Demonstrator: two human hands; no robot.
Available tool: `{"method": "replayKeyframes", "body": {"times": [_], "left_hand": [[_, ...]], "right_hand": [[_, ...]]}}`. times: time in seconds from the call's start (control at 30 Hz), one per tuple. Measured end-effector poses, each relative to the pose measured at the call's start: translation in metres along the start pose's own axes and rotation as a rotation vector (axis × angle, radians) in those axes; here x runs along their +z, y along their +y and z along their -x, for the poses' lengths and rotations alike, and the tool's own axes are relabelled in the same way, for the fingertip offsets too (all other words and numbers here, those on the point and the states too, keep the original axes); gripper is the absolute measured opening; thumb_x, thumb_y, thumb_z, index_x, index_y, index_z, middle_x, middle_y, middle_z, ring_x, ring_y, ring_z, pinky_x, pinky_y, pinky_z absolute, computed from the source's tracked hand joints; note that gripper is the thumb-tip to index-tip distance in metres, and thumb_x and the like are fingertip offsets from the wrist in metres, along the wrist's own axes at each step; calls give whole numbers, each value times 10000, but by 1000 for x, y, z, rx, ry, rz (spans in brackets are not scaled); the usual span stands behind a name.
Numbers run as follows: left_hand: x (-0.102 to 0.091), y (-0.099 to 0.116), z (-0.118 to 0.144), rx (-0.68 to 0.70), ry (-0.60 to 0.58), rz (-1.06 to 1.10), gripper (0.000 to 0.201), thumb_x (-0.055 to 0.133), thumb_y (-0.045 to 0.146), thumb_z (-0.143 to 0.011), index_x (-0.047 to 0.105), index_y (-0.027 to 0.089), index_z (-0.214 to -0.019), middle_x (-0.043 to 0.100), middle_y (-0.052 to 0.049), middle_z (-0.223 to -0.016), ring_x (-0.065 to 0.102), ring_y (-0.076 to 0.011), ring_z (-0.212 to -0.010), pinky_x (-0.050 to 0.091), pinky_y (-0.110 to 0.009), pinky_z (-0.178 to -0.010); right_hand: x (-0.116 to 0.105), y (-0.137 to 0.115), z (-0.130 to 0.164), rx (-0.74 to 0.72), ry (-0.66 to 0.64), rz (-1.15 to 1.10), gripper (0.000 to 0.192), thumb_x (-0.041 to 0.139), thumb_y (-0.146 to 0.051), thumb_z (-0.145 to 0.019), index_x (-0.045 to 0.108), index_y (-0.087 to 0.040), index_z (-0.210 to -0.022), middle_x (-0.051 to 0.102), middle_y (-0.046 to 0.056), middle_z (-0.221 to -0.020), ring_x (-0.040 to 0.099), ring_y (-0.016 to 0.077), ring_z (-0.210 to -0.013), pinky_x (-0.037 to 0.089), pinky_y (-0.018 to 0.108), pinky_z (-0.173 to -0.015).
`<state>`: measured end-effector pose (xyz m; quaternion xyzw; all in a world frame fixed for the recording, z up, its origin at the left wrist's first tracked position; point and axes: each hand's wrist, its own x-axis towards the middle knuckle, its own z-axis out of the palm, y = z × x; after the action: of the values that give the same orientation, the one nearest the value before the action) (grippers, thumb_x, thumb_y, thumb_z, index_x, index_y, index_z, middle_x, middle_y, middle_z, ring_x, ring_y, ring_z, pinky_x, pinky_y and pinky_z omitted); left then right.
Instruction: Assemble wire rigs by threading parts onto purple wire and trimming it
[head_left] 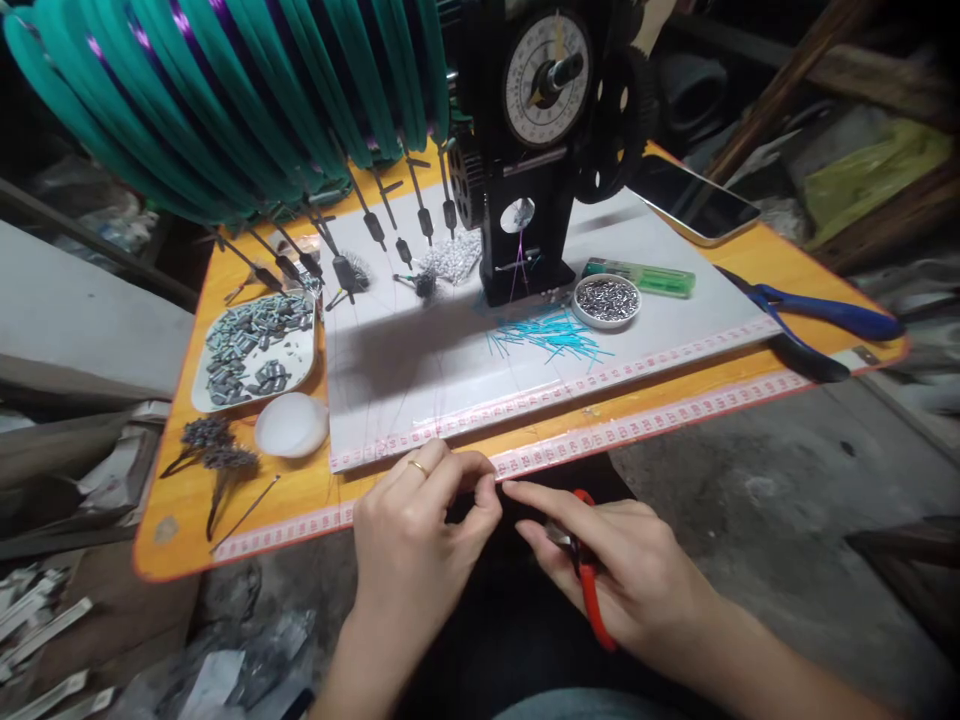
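The right hand is cradling a red-handled tool before the bench; the left hand is pressing fingertips together, on what I can't tell. A loosening right grip could be sending the tool floorward.

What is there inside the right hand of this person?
In the right hand is a red-handled tool. Parts of its handles and a little metal can be seen. The hand covers the rest, so its full shape cannot be told.
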<state>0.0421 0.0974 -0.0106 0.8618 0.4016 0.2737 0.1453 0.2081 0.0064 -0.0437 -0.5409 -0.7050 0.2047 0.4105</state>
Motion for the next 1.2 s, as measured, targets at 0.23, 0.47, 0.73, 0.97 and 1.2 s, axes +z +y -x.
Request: {"method": "replayKeyframes", "body": {"times": [0.23,0.47,0.73,0.97,1.2], "left_hand": [[1,2,0,24,-9,-53,60,623,154,-851,654,204,-850,636,27,-738,590,-123,-650,409,-256,-584],[-17,3,3,124,-35,-125,95,614,139,-883,636,162,-973,655,-28,-830,562,-180,-765,391,-340,-707],[-24,-9,8,113,-50,-63,98,626,109,-876,659,181,-934,646,-13,-813,572,-156,-763,373,-331,-705],[-22,-6,7,102,-49,-79,69,631,122,-870,660,182,-889,625,-3,-744,553,-162,-715,350,-333,-674],[-19,-5,4,115,-32,-133,68,623,138,-868,662,173,-824,611,-3,-690,528,-157,-657,337,-329,-654]], "right_hand": [[1,1,-4,-105,-26,260,401,426,-132,-986,477,-40,-1373,653,-7,-638,614,122,-514,481,248,-522],[-7,-19,-12,-192,-143,671,418,449,-170,-963,549,19,-1322,528,-18,-503,525,160,-384,319,305,-367],[-11,-30,-20,-253,-241,879,535,521,-88,-725,638,1,-1239,527,14,-468,500,150,-334,254,269,-364],[-13,-29,-20,-233,-237,843,583,455,-37,-680,643,-6,-1231,531,10,-467,512,150,-334,245,270,-369],[-13,-28,-19,-232,-234,835,597,419,-17,-672,636,9,-1227,527,7,-463,492,137,-335,225,268,-379]]}}
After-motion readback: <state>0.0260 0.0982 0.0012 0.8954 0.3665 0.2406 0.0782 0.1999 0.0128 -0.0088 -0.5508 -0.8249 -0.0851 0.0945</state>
